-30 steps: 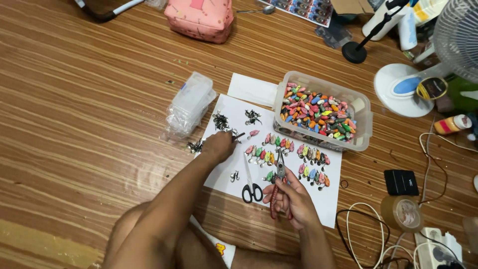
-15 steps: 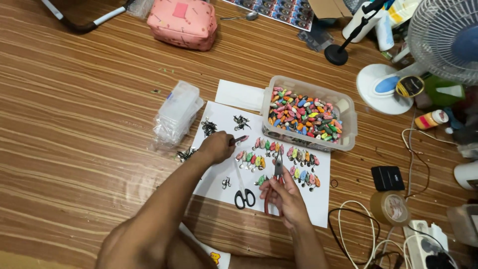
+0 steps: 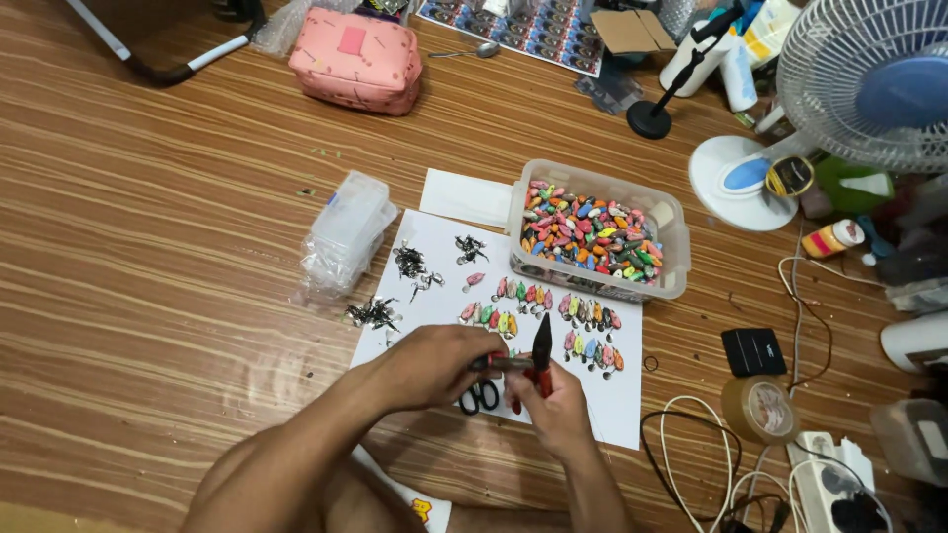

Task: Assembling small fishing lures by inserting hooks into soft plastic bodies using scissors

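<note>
Holding red-handled pliers [image 3: 539, 357] upright, the right hand [image 3: 553, 403] has its grip clamped round the handles, black tips pointing away. The left hand [image 3: 434, 363] meets it from the left, fingers pinched together on a small piece at the pliers; what that piece is cannot be told. Both hands work over the near edge of a white paper sheet [image 3: 622, 415] lying on the wooden floor [image 3: 148, 296].

One pair of black scissors [image 3: 480, 396] lies on the sheet just beneath the hands, partly covered by them. Beyond the hands sit four clusters of small coloured pieces [image 3: 589, 345] and some heaps of small dark metal bits [image 3: 407, 262]. One clear tub [image 3: 596, 240] full of coloured pieces stands at the far right corner of the sheet. A stack of clear plastic boxes [image 3: 346, 232] stands left of it. One pink pouch [image 3: 357, 61] lies far off, one white fan [image 3: 859, 89] far right, one tape roll [image 3: 758, 408] near right.

Half a second ago the left hand reached farther out over the sheet towards the metal bits; now it has drawn back to the pliers.
</note>
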